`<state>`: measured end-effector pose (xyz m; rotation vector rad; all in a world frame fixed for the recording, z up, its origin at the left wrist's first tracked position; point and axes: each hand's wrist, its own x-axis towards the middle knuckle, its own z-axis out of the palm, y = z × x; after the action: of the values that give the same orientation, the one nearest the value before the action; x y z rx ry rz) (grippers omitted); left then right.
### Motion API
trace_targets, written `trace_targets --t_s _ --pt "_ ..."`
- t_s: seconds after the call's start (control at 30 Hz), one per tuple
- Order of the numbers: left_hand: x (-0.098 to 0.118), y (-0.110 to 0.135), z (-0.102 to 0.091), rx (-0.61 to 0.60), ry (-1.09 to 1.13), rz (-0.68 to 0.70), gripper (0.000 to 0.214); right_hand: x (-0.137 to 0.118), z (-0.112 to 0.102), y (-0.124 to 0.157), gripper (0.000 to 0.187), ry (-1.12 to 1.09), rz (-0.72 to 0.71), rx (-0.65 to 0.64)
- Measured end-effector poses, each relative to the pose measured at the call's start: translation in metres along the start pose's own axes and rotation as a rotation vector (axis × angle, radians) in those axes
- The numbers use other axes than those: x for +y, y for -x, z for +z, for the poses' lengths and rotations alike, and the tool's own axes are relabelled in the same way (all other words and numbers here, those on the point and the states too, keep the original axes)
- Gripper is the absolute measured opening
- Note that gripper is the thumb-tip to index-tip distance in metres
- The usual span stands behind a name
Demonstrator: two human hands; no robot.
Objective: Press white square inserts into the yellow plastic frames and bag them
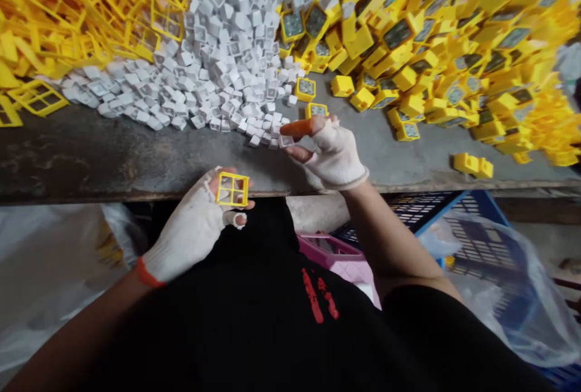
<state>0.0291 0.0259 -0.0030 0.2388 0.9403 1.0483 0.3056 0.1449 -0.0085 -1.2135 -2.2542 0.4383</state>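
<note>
Left fingers (226, 174) pinch a yellow frame (232, 189), right (297, 129) a white cap (285, 141).

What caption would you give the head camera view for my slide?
Gloved left hand holds a yellow plastic grid frame; gloved right hand pinches a small white piece.

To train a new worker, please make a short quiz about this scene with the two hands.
1. What does the left hand hold?
2. True or false: the right hand pinches a small white square piece.
3. What colour is the crate below the grey concrete ledge? A pink, B blue, C yellow.

Key: 1. A yellow four-window plastic frame. 2. True. 3. B.
</note>
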Motion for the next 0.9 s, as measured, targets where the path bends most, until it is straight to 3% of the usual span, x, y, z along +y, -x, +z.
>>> trace_targets --t_s 0.1,0.17,0.3,0.4,0.53,0.6,0.67,0.77,0.83,0.9 --pt "0.0 0.0 0.003 -0.119 0.057 -0.063 0.014 -0.026 0.021 0.021 0.044 -0.139 -0.198 0.136" --pt "-0.001 0.003 0.003 -0.178 0.088 -0.073 0.013 -0.04 0.036 0.027 0.039 -0.171 -0.315 0.23" --pt "-0.005 0.01 -0.001 -0.233 0.127 -0.006 0.021 -0.055 0.057 0.032 0.026 -0.143 -0.397 0.327" --pt "-0.008 0.012 -0.007 -0.217 0.117 0.007 0.038 -0.061 0.061 0.041 0.025 -0.016 -0.427 0.307" --pt "-0.008 0.006 -0.012 -0.14 0.1 0.005 0.042 -0.063 0.051 0.045 0.033 0.159 -0.464 0.092" --pt "-0.005 0.003 -0.01 -0.106 0.104 0.001 0.043 -0.049 0.039 0.034 0.036 0.136 -0.491 -0.037" --pt "-0.001 0.0 -0.006 -0.08 0.107 0.005 0.043 -0.02 0.024 0.011 0.037 0.118 -0.437 -0.051" --pt "0.003 -0.002 -0.002 -0.049 0.087 0.039 0.042 0.039 0.01 -0.037 0.027 0.289 -0.103 0.128" --pt "0.005 -0.004 -0.002 -0.027 0.055 0.058 0.043 0.071 0.011 -0.069 0.016 0.4 0.062 0.075" --pt "0.004 -0.007 -0.004 -0.001 0.027 0.078 0.043 0.086 0.019 -0.094 0.021 0.484 0.117 -0.001"
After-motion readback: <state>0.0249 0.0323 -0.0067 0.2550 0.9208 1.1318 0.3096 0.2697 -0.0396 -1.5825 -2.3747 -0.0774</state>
